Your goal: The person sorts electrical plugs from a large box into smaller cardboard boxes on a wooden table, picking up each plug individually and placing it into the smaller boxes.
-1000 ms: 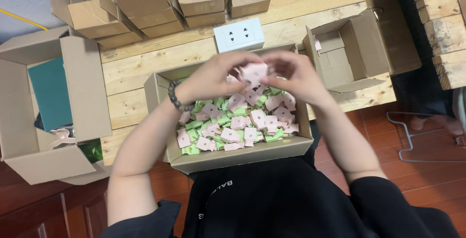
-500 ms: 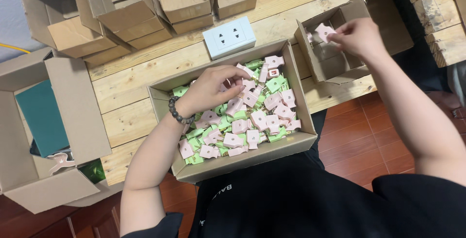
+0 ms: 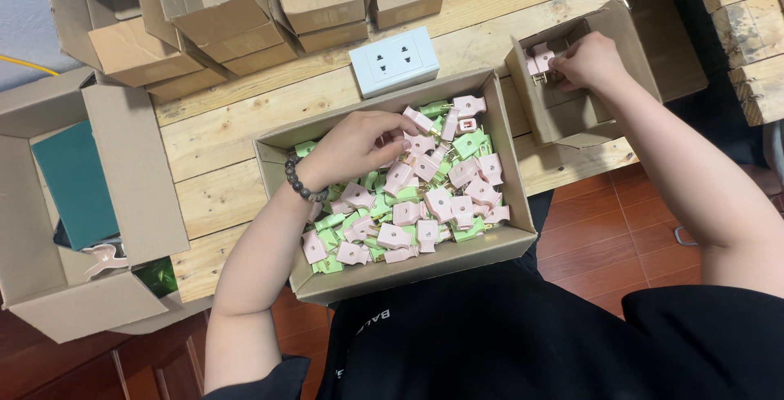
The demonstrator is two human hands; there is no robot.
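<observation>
The hands work apart: the left hand [image 3: 353,148] lies palm down in the big open carton [image 3: 269,155] near the worktop's [image 3: 220,135] front edge, fingers curled over the heap of pink plugs [image 3: 425,196] and green plugs [image 3: 469,145], fingertips closing on a pink one near the heap's upper middle, though the palm hides just how it is gripped. The left forearm comes up from the lower left with a dark bead bracelet [image 3: 304,185] at the wrist; its elbow is cut off by the picture's bottom. The right hand [image 3: 590,60] reaches out to the small carton [image 3: 531,94] at the worktop's right end, arm stretched, fingers bent down inside it beside a few pink plugs at the carton's far corner; whether it pinches one cannot be told, as the knuckles cover the fingertips. A white double socket [image 3: 395,60] lies just behind the big carton. Folded cartons along the far edge are cut off at the top.
</observation>
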